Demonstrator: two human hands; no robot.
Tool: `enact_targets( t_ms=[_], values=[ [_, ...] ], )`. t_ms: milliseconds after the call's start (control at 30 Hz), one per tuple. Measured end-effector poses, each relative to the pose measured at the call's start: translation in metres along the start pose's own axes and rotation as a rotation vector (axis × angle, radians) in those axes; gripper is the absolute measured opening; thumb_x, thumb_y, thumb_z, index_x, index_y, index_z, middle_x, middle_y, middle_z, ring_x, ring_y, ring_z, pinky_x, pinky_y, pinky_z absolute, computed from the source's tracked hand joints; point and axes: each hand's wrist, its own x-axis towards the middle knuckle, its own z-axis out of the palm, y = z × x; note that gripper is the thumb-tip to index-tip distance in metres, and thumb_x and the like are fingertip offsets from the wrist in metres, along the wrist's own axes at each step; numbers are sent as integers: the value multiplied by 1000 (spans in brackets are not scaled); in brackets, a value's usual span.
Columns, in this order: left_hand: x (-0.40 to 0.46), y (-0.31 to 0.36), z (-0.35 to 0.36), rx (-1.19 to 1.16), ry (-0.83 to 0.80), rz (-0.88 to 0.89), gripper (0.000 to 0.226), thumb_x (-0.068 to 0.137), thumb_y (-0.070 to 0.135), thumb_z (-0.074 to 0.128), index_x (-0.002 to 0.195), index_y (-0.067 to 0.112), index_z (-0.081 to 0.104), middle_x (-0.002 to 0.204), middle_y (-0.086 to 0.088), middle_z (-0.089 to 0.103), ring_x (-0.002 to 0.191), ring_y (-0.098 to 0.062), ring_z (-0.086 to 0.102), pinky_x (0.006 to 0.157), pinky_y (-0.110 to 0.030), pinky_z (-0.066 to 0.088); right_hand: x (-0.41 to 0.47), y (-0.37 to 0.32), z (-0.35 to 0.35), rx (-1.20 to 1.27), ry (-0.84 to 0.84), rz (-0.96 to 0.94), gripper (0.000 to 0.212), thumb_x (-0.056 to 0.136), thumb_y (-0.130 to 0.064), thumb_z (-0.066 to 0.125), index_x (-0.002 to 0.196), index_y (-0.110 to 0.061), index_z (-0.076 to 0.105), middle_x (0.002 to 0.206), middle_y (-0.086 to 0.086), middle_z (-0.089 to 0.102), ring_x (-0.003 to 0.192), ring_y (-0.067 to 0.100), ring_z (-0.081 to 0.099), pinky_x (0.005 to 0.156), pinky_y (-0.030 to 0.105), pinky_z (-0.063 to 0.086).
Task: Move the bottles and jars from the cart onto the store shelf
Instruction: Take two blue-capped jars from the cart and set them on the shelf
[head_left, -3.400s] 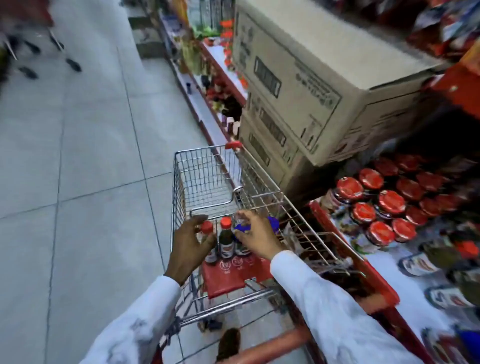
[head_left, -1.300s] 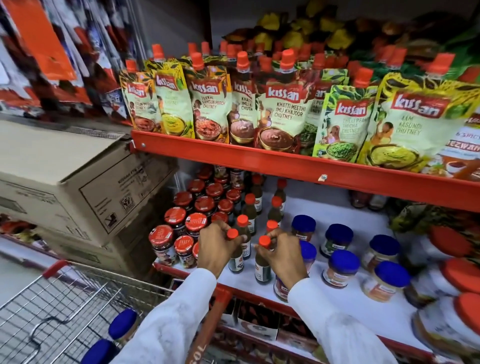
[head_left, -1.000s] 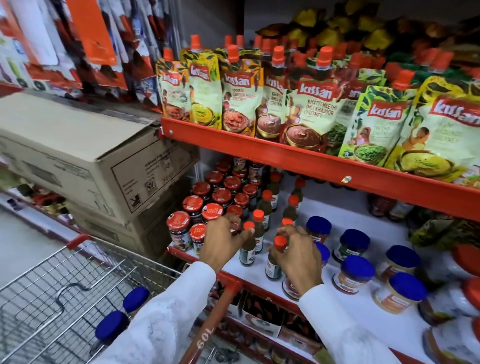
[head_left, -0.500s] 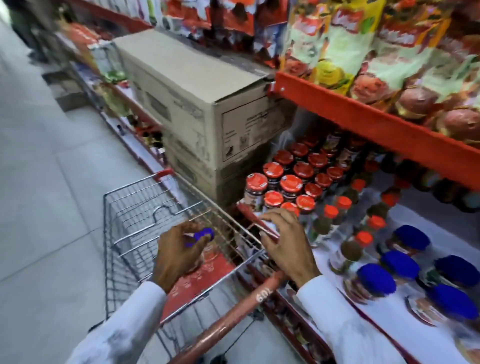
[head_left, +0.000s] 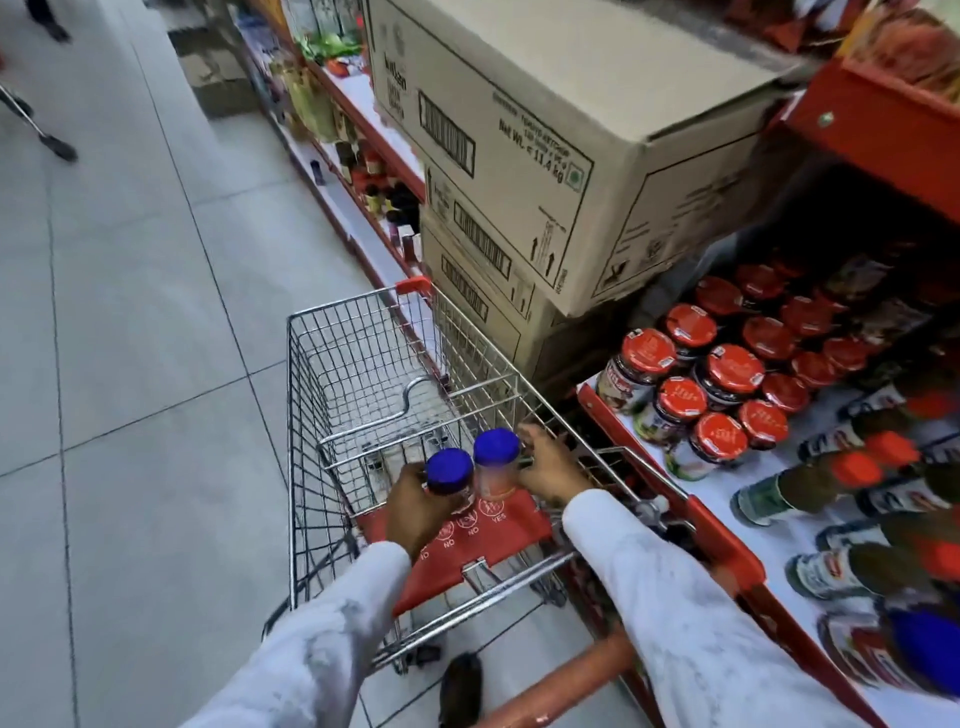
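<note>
Two blue-lidded jars stand upright on the red child-seat flap of the wire cart (head_left: 311, 395). My left hand (head_left: 415, 506) wraps around the left blue-lidded jar (head_left: 449, 473). My right hand (head_left: 550, 467) holds the side of the right blue-lidded jar (head_left: 496, 457). The two jars touch each other. To the right, the white store shelf (head_left: 717, 493) with a red front edge carries red-lidded jars (head_left: 722, 384), dark sauce bottles with red caps (head_left: 831, 473) and a blue-lidded jar (head_left: 914, 639).
Stacked cardboard boxes (head_left: 519, 135) sit beyond the cart against the shelving and overhang the shelf's left end. An upper red shelf (head_left: 872, 124) juts out at top right. The cart's red handle (head_left: 571, 686) is below my arms. Tiled aisle floor lies to the left.
After setting red-capped bottles on the shelf, both hands swung left, back to the cart. Each hand now grips a blue-lidded jar on the seat flap.
</note>
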Motion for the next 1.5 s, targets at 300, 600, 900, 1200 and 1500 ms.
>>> enact_targets(
  t_ms=[300, 600, 900, 1200, 1500],
  values=[
    [23, -32, 32, -26, 155, 26, 57, 50, 42, 84, 99, 20, 64, 93, -10, 77, 82, -28, 71, 74, -45, 60, 35, 24, 30, 123, 92, 46, 80, 55, -4, 90, 127, -19, 58, 124, 4, 65, 109, 23, 64, 98, 37, 52],
    [-9, 5, 8, -84, 64, 98, 52, 66, 16, 88, 112, 15, 64, 101, 0, 72, 89, -19, 66, 68, -16, 49, -13, 11, -4, 181, 213, -42, 66, 42, -10, 96, 100, -23, 67, 100, -1, 72, 94, 19, 68, 84, 28, 56],
    [-75, 73, -4, -46, -114, 483, 52, 48, 24, 94, 95, 32, 74, 85, 11, 79, 85, -12, 74, 72, -25, 60, -174, 15, -93, 535, 479, -219, 59, 40, -25, 91, 94, -27, 68, 88, -11, 76, 82, -2, 70, 73, 13, 53],
    [-197, 137, 99, -26, -456, 755, 61, 49, 3, 93, 105, 15, 72, 95, 6, 79, 75, 4, 70, 70, -12, 55, -327, 102, -147, 615, 816, -173, 58, 37, -39, 85, 93, -32, 68, 91, -23, 76, 86, 0, 71, 77, 19, 57],
    [-302, 132, 231, 130, -605, 940, 38, 61, 18, 84, 92, 30, 67, 85, 23, 71, 73, 13, 64, 69, -4, 46, -442, 216, -152, 664, 1172, 3, 55, 37, -40, 84, 90, -38, 69, 89, -12, 76, 89, 7, 70, 71, 22, 58]
  ],
)
